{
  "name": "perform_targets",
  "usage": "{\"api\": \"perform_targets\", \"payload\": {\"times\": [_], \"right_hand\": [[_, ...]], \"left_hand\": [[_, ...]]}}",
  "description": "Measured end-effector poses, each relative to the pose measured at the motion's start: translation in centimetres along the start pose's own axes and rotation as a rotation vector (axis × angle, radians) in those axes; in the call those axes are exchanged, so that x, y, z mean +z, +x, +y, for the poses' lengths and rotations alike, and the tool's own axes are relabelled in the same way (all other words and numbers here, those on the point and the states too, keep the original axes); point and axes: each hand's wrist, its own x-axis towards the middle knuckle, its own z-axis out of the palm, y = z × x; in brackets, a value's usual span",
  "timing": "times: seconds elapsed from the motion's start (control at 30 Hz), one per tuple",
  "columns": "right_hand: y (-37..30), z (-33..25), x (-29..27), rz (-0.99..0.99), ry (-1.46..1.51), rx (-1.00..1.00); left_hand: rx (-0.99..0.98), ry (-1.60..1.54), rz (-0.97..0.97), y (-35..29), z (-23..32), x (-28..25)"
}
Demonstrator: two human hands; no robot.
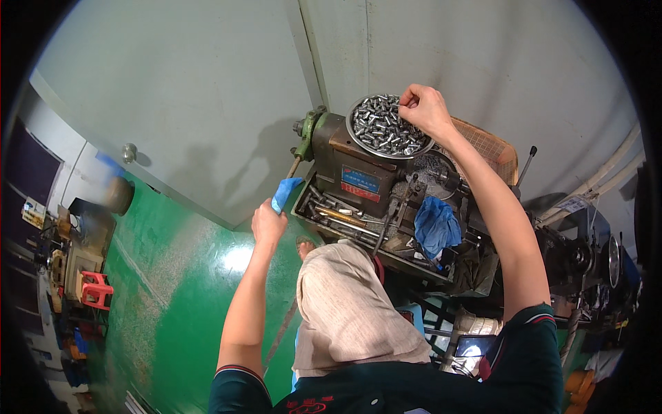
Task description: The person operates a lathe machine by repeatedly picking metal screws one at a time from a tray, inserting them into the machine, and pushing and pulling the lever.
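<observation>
My left hand point(267, 222) is closed round the blue-wrapped end of a lever point(295, 168), which runs up to a green bracket point(312, 138) on the left end of a small lathe point(336, 181). At the right rim of a round metal bowl point(350, 131), my right hand point(424, 110) has thumb and fingers pinched together. What they hold, if anything, is too small to make out. Short shiny metal pins point(386, 127) heap up in the bowl, which rests on top of the machine. Below it, a crumpled blue cloth point(437, 224) lies over the lathe's tool area.
A tray point(324, 219) along the machine's front holds rods and tools. Behind the bowl sits a woven basket point(493, 141). Grey door and wall panels point(186, 90) stand close behind. A beige cloth point(352, 297) covers my lap; a red stool point(96, 290) is far left on the green floor.
</observation>
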Motion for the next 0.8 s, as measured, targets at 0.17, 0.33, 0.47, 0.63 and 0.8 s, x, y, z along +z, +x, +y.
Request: {"api": "perform_targets", "payload": {"times": [0.17, 0.33, 0.47, 0.63, 0.8], "right_hand": [[-0.1, 0.7, -1.6, 0.011, 0.155, 0.026], [-0.4, 3.8, -4.8, 0.088, 0.444, 0.127], [-1.7, 8.3, -4.0, 0.141, 0.450, 0.345], [-5.8, 13.1, 0.8, -0.026, 0.132, 0.366], [-7.6, 13.9, 3.9, -0.186, 0.043, 0.403]], "left_hand": [[-0.001, 0.006, 0.004, 0.1, -0.1, 0.1], [0.000, 0.006, 0.009, 0.1, -0.2, 0.2], [-0.002, -0.019, 0.010, 0.1, -0.2, 0.2], [-0.002, -0.031, 0.018, 0.0, -0.2, 0.2], [0.017, -0.023, 0.013, 0.1, -0.3, 0.2]]}}
